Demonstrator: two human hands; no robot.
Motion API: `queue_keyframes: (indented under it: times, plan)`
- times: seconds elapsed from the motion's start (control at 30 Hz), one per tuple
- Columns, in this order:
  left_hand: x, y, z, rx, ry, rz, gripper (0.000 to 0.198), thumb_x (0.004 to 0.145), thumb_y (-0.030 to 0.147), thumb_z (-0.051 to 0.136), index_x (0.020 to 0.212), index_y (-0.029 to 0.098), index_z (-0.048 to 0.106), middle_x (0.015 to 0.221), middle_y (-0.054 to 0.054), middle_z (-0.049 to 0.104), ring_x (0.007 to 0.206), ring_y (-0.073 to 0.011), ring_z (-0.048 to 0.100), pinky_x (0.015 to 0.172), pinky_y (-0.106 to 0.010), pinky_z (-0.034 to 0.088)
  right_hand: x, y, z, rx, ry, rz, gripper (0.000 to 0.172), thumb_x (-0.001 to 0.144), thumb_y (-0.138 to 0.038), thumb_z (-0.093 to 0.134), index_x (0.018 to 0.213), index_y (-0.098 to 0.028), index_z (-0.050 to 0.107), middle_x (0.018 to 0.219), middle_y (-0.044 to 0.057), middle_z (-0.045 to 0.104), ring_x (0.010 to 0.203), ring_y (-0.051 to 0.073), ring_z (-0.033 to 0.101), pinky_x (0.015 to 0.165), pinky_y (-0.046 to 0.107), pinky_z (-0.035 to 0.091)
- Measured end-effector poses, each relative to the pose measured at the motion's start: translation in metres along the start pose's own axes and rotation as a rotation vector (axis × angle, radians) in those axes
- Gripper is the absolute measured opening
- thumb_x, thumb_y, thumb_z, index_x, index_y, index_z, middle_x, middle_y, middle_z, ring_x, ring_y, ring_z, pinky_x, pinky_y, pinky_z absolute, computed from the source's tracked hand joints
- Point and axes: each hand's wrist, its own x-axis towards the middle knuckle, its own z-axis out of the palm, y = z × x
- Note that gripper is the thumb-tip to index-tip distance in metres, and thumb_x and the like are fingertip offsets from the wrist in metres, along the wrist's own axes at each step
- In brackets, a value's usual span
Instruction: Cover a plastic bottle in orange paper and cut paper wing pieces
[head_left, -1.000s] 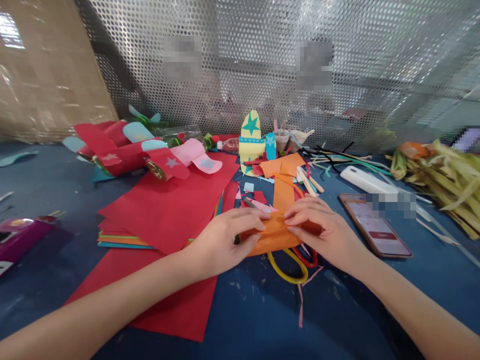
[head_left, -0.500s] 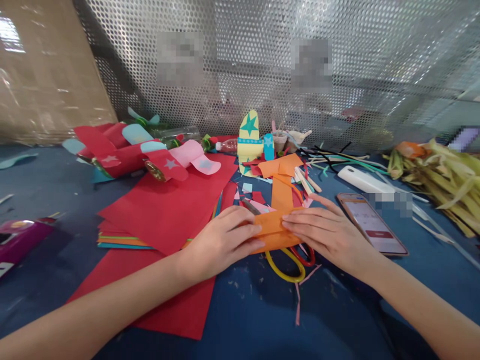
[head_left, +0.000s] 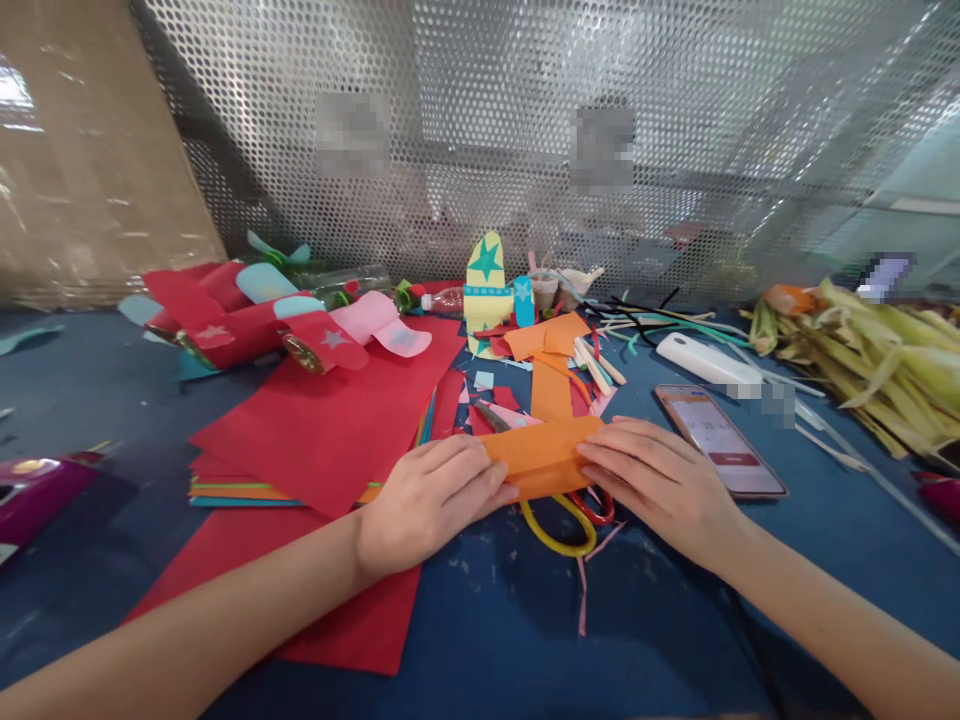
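Note:
A folded strip of orange paper (head_left: 541, 458) lies on the blue table in front of me. My left hand (head_left: 427, 497) presses on its left end with the fingers curled over the edge. My right hand (head_left: 660, 480) lies on its right end, fingers flat and together. Under the paper show the yellow and red loop handles of scissors (head_left: 562, 520). A longer orange paper piece (head_left: 551, 365) lies just behind.
Red paper sheets (head_left: 330, 430) over a coloured stack spread at the left. A red paper plane model (head_left: 255, 315) stands behind them. A phone (head_left: 720, 440) lies at the right, green leaves (head_left: 885, 360) beyond it. A perforated metal screen (head_left: 525, 130) closes the back.
Both hands have slid outward along the orange paper, from its middle to its ends, and the fold now lies flatter.

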Motion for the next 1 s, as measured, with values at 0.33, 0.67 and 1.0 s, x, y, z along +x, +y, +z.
queue_keyframes:
  times: [0.33, 0.67, 1.0]
  plan:
    - [-0.002, 0.000, 0.000, 0.092, 0.075, 0.121, 0.014, 0.089, 0.020, 0.061, 0.076, 0.014, 0.060, 0.063, 0.002, 0.063, 0.063, -0.0136, 0.063, 0.063, -0.026, 0.054, -0.003, 0.000, -0.008, -0.151, 0.001, -0.200, 0.024, 0.090, -0.006, 0.054, 0.113, -0.010, 0.062, 0.101, 0.010, 0.075, 0.093, 0.021, 0.069, 0.089, 0.040, 0.057]
    - [0.021, -0.014, -0.009, -0.228, -0.345, -0.379, 0.064, 0.060, 0.053, 0.079, 0.111, 0.019, 0.060, 0.110, -0.011, 0.059, 0.109, -0.0303, 0.055, 0.089, -0.043, 0.050, -0.005, -0.005, -0.007, -0.129, -0.039, -0.047, 0.027, 0.095, -0.011, 0.046, 0.116, -0.010, 0.062, 0.107, 0.012, 0.072, 0.098, 0.022, 0.067, 0.089, 0.038, 0.057]
    - [0.024, -0.015, -0.007, -0.421, -0.623, -0.532, 0.079, 0.068, 0.037, 0.074, 0.135, 0.021, 0.035, 0.125, -0.012, 0.060, 0.111, -0.0305, 0.060, 0.094, -0.041, 0.047, 0.051, 0.005, -0.013, 0.439, -0.316, 0.503, 0.034, 0.089, -0.035, 0.057, 0.119, -0.021, 0.063, 0.124, 0.010, 0.065, 0.116, 0.028, 0.058, 0.101, 0.049, 0.044]
